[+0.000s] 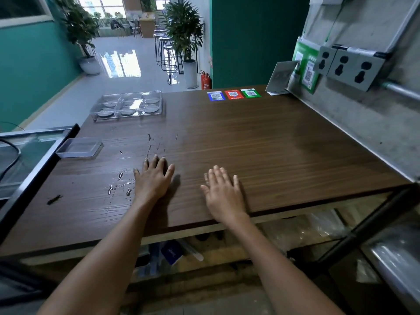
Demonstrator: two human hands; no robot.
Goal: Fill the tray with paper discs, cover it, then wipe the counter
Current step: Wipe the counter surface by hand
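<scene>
Head view: one clear plastic tray (127, 105) sits at the far left of the wooden surface (261, 142), its compartments holding grey paper discs (151, 108); six are visible, glare hides the rest. One clear lid (79, 147) lies apart, at the left edge. Three QR stickers (233, 94), blue, red and green, lie at the far edge. Liquid streaks (120, 183) mark the surface beside the left hand (152, 178). Left hand and right hand (223, 193) rest flat, fingers straight and slightly spread, holding nothing
</scene>
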